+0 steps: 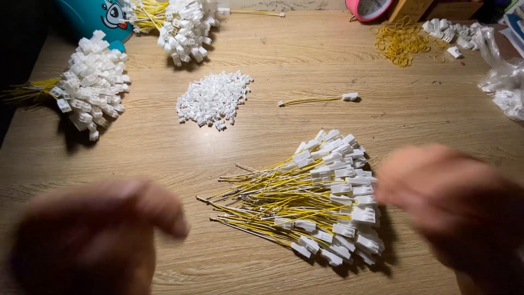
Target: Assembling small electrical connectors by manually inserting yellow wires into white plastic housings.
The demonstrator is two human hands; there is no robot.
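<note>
Left hand (93, 235) and right hand (458, 207) are blurred; grip state cannot be determined. Between them lies a fan of yellow wires (305, 199) on the wooden table (305, 65).

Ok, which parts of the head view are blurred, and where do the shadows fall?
Head view: both hands, left hand and right hand, are motion-blurred; the loose wire pile and small connector heap are sharp; shadows fall below and right of the piles.

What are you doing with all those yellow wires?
A person's left hand and right hand hover, blurred, on either side of a fanned pile of yellow wires with white plugs on a wooden table. Neither hand visibly holds anything. Behind lie a heap of small white plugs, one single wire and bundled wires.
</note>
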